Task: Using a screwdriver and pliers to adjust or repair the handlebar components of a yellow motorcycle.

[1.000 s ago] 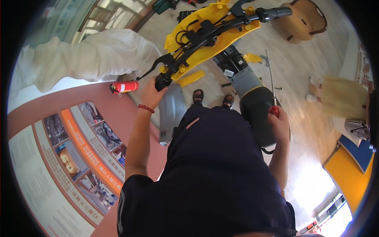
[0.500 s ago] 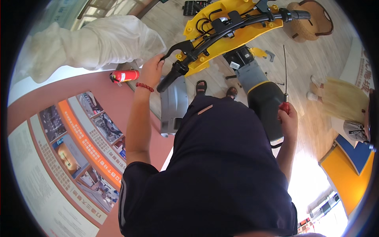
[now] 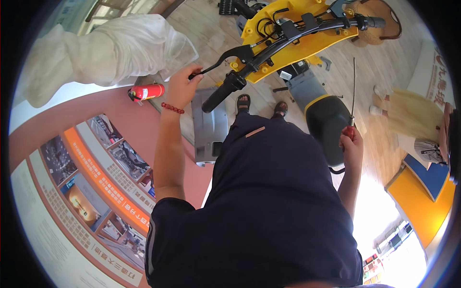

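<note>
A black handlebar point(image 3: 274, 52) with a rubber grip point(image 3: 222, 92) crosses the upper middle, above a yellow scooter body panel point(image 3: 298, 53) with black cables. My left hand point(image 3: 181, 87), a red bead bracelet at its wrist, pinches the tip of the left brake lever point(image 3: 220, 60). The grip beside it is not held. Over on the right, my right hand point(image 3: 352, 146) is closed round the red handle of a screwdriver point(image 3: 354, 91), its long thin shaft pointing away from me. Between that hand and my legs lies the scooter's black seat point(image 3: 329, 124).
A grey panel point(image 3: 210, 125) stands left of my sandalled feet. Beyond it are a red fire extinguisher point(image 3: 146, 91) and a white-draped form point(image 3: 125, 50). A woven basket point(image 3: 377, 31) sits at far right, a black tool case point(image 3: 226, 6) at the back. Another person's feet point(image 3: 377, 110) show at right.
The handlebar and yellow panel have shifted right in view. My left hand has slipped outward to the lever's tip. My right hand still holds the screwdriver, slightly farther right.
</note>
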Demonstrator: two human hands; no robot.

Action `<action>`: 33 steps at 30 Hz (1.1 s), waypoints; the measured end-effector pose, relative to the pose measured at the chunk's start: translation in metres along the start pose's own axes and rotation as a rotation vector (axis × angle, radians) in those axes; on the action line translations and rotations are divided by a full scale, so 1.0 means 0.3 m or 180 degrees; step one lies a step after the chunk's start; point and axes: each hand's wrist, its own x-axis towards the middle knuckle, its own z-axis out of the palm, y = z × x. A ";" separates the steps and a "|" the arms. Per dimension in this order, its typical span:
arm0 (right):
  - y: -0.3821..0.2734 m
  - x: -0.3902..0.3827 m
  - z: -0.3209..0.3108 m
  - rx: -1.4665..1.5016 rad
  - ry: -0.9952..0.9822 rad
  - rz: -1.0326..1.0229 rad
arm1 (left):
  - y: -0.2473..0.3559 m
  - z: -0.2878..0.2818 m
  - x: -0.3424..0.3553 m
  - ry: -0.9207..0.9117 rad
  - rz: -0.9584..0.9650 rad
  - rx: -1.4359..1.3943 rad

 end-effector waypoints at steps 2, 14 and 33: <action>0.006 -0.022 0.022 0.0067 0.0051 0.0015 | -0.056 -0.020 -0.013 0.0029 -0.0052 -0.0119; 0.062 -0.185 0.169 0.0503 0.0817 0.0407 | -0.262 0.011 -0.019 -0.0346 -0.0791 -0.2283; 0.331 -0.437 -0.019 0.0525 0.1116 0.0397 | 0.130 0.226 -0.038 -0.0423 -0.0140 0.0675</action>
